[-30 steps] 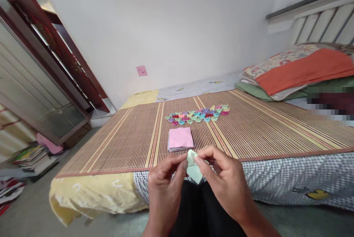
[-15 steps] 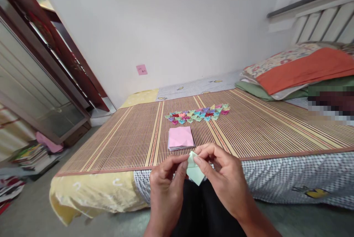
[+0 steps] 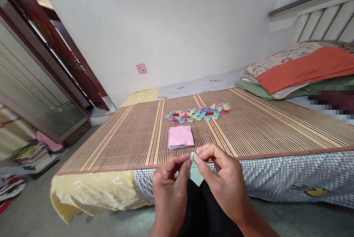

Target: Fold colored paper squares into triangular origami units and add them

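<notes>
A small piece of pale green folded paper (image 3: 196,176) is held between both hands, over my lap and just in front of the bed's edge. My left hand (image 3: 172,183) pinches its left side near the top between thumb and fingers. On the other side, my right hand (image 3: 221,174) grips the upper right part, thumb facing me. The paper's lower end points down, while its upper part is partly covered by the fingertips. Just beyond the hands lies a stack of square paper sheets (image 3: 181,136), pink on top. Several colourful folded paper pieces (image 3: 197,113) stand in rows behind the stack.
A striped bamboo mat (image 3: 127,137) covers the bed, over a checked and yellow sheet (image 3: 96,196). Pillows (image 3: 304,67) and folded bedding lie at the right by a radiator (image 3: 323,23). A pink note (image 3: 142,68) sticks to the wall. Magazines (image 3: 30,156) are piled at the left.
My left hand has shifted slightly right, closer to my right hand. More of the green paper's left side is now covered by its thumb. The stack and the folded pieces have not moved.
</notes>
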{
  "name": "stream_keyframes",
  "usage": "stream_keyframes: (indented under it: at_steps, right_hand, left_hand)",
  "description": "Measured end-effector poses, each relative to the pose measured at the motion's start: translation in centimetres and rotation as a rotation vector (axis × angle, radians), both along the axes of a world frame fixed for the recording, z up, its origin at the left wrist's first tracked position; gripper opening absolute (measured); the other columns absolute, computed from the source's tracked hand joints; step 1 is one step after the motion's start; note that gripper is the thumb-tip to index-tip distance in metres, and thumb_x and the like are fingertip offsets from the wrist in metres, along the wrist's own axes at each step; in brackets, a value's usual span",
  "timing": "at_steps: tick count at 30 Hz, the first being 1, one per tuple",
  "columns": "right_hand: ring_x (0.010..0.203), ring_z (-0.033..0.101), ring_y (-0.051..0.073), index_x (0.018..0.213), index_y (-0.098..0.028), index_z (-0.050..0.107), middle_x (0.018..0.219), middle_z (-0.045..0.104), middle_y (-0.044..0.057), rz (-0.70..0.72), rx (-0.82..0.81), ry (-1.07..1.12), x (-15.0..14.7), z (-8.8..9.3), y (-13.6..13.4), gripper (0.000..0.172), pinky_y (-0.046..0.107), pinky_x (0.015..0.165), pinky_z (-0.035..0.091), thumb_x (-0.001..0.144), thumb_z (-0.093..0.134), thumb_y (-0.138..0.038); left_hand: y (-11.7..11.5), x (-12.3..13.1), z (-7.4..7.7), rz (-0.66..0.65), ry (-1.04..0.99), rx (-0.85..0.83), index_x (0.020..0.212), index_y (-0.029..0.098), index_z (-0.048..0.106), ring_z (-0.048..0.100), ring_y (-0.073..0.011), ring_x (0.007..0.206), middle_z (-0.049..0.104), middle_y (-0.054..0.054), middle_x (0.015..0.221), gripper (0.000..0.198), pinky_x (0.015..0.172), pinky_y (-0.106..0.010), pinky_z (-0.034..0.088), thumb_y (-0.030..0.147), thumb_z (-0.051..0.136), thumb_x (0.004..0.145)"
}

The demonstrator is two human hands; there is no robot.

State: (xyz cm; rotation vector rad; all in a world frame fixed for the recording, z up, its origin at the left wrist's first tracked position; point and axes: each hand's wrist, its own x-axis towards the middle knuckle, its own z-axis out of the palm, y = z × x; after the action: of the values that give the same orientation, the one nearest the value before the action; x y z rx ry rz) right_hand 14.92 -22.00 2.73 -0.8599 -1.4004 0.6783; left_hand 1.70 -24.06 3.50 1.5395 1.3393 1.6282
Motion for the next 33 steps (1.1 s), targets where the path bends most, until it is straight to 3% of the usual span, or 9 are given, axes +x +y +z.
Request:
stream_keyframes:
  at_steps: [3,5,8,11,14,18,22,27,33]
  right_hand:
    - [0.079,0.068,0.019,0.092,-0.021,0.066,0.084,0.07,0.003,0.091,-0.123,0.017,0.6,0.3,0.2,0.01,0.03,0.074,0.054,0.093,0.068,-0.03]
    - [0.084,0.07,0.019,0.104,-0.02,0.069,0.088,0.072,0.003,0.191,-0.226,0.03,1.1,0.5,0.4,0.018,0.029,0.076,0.055,0.093,0.07,-0.035]
    - [0.079,0.066,0.017,0.091,-0.019,0.07,0.083,0.07,0.002,0.303,-0.301,-0.012,1.8,0.7,0.6,0.019,0.027,0.072,0.052,0.094,0.069,-0.038]
    - [0.071,0.058,0.015,0.083,-0.019,0.068,0.076,0.065,0.0,0.307,-0.29,-0.023,2.0,0.9,0.7,0.022,0.026,0.065,0.047,0.095,0.067,-0.037]
    - [0.071,0.058,0.015,0.082,-0.019,0.066,0.075,0.063,0.0,0.283,-0.266,0.01,2.0,0.9,0.5,0.022,0.026,0.065,0.046,0.096,0.065,-0.036]
    - [0.07,0.056,0.015,0.081,-0.019,0.064,0.074,0.061,-0.001,0.267,-0.238,0.024,1.8,1.0,0.4,0.021,0.026,0.065,0.045,0.095,0.065,-0.034]
    - [0.065,0.051,0.014,0.079,-0.019,0.062,0.07,0.056,-0.002,0.314,-0.28,0.047,1.9,1.3,0.6,0.022,0.026,0.061,0.043,0.094,0.064,-0.034]
    - [0.068,0.052,0.013,0.077,-0.019,0.064,0.07,0.057,-0.002,0.36,-0.263,-0.039,2.2,1.2,1.0,0.02,0.025,0.063,0.042,0.093,0.066,-0.03]
    - [0.07,0.055,0.014,0.089,-0.019,0.068,0.077,0.062,-0.001,0.418,-0.311,-0.035,2.4,0.4,1.1,0.022,0.025,0.064,0.044,0.098,0.065,-0.039]
  left_hand:
    - [-0.1,-0.1,0.1,-0.033,0.01,-0.023,0.094,0.022,0.082,0.072,-0.0182,0.077,0.079,-0.004,0.083,0.012,0.071,-0.026,0.055,0.029,0.073,0.091]
    - [-0.2,-0.2,0.1,-0.069,0.001,-0.048,0.099,0.021,0.081,0.071,-0.0178,0.077,0.077,-0.004,0.083,0.014,0.071,-0.026,0.055,0.029,0.072,0.092]
    - [-0.2,-0.3,-0.1,-0.101,-0.043,-0.053,0.114,0.022,0.076,0.065,-0.0141,0.069,0.073,-0.001,0.077,0.022,0.065,-0.024,0.051,0.028,0.071,0.093]
    - [0.2,-0.3,-0.4,-0.147,-0.111,-0.054,0.124,0.024,0.069,0.063,-0.0135,0.071,0.072,0.0,0.08,0.033,0.067,-0.023,0.05,0.028,0.074,0.091]
    - [0.5,-0.3,-0.6,-0.238,-0.193,-0.175,0.106,0.02,0.074,0.063,-0.0152,0.077,0.072,-0.002,0.083,0.027,0.071,-0.025,0.05,0.03,0.083,0.082]
    - [0.5,-0.1,-0.6,-0.322,-0.276,-0.288,0.075,0.016,0.068,0.05,-0.011,0.062,0.061,0.001,0.066,0.028,0.059,-0.023,0.041,0.038,0.083,0.082]
    - [0.5,-0.1,-0.5,-0.308,-0.197,-0.266,0.075,0.015,0.067,0.046,-0.011,0.062,0.057,0.001,0.066,0.029,0.059,-0.023,0.038,0.04,0.079,0.086]
    - [0.8,-0.3,-0.4,-0.381,-0.214,-0.312,0.076,0.015,0.065,0.05,-0.0122,0.067,0.06,0.0,0.069,0.029,0.063,-0.024,0.041,0.038,0.08,0.085]
    - [0.9,-0.2,-0.7,-0.322,-0.431,-0.293,0.074,0.015,0.065,0.05,-0.0099,0.062,0.062,0.001,0.067,0.028,0.061,-0.021,0.041,0.034,0.084,0.081]
